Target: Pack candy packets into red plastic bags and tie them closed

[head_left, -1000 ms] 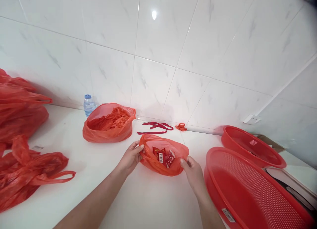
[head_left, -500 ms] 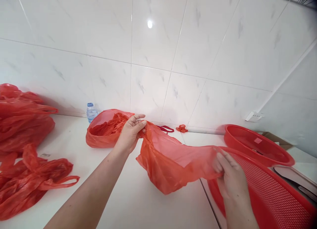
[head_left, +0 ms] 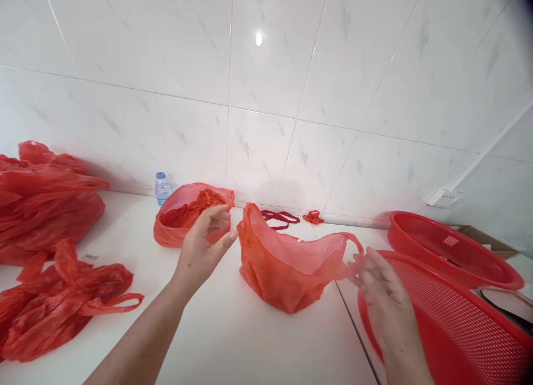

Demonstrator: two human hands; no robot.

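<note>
A translucent red plastic bag (head_left: pixel 283 279) sits on the white table with its mouth spread wide and its sides partly upright. To its left is my left hand (head_left: pixel 204 243), apart from the bag, holding nothing, with thumb and fingers spread. My right hand (head_left: pixel 385 299) is at the bag's right handle; its slightly blurred fingers are apart, and some of them touch the thin plastic or show through it. Behind my left hand lies another open red bag (head_left: pixel 170 235) with crumpled red plastic inside.
Large red bags (head_left: pixel 50 207) and a crumpled red bag (head_left: pixel 62 313) lie at left. By the tiled wall are a water bottle (head_left: pixel 163 189), dark red straps (head_left: pixel 281 217) and a small red bundle (head_left: pixel 313 217). A red mesh basket (head_left: pixel 453 307) and red basin (head_left: pixel 453 252) occupy the right.
My left hand has let go of the bag's left side and moved left, its fingers spreading. The bag has settled lower with its mouth wider. My right hand's fingers have loosened at the handle.
</note>
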